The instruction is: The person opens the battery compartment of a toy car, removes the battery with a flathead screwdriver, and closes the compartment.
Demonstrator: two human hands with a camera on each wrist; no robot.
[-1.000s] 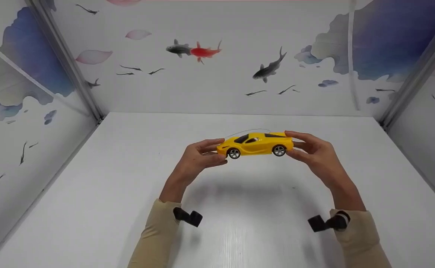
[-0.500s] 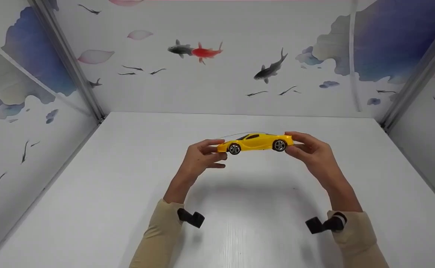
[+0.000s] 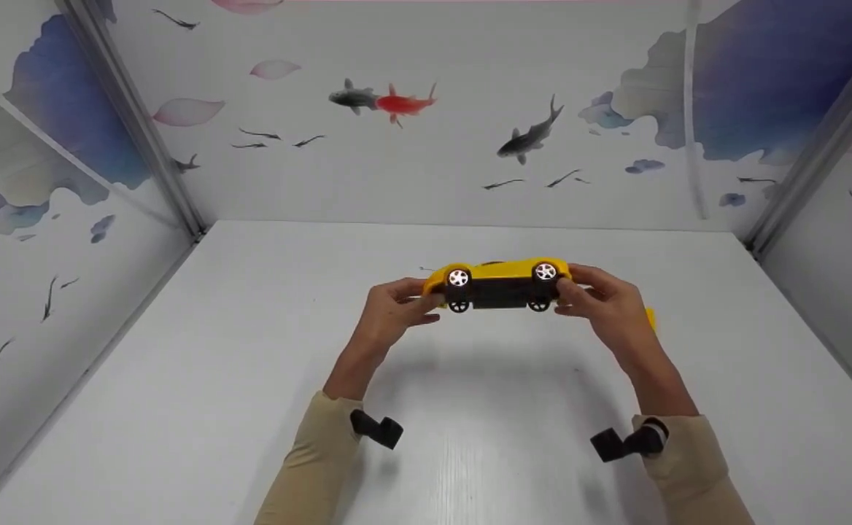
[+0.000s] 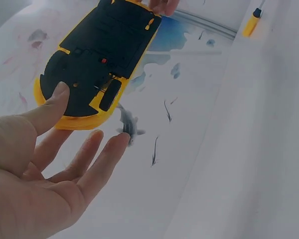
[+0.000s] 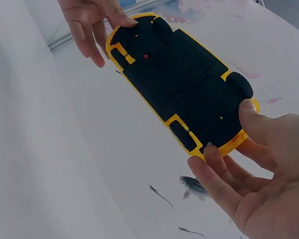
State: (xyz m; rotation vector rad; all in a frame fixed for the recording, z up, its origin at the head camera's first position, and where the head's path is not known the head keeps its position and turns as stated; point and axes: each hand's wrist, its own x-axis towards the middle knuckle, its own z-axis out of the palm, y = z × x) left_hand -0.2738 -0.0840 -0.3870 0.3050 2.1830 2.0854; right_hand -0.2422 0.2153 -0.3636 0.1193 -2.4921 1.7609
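A yellow toy car (image 3: 502,271) is held up over the white table, tilted so its black underside and wheels face the head camera. My left hand (image 3: 391,312) pinches its front end, the thumb on the underside in the left wrist view, where the other fingers of this left hand (image 4: 60,164) spread out. At the rear end my right hand (image 3: 610,302) grips the car; in the right wrist view this right hand (image 5: 269,169) has its thumb on the black base (image 5: 174,74). A small red switch-like spot (image 5: 146,56) shows on the base.
Behind my right wrist a bit of a yellow thing (image 3: 651,319) lies on the table (image 3: 178,379). A yellow-handled tool with a thin shaft (image 4: 251,24) appears in the left wrist view. White walls (image 3: 411,168) with painted fish enclose the table at the back and sides.
Both hands have rolled the toy car from showing its side to showing its underside. The right hand has shifted slightly left, and the yellow thing behind it has come into view.
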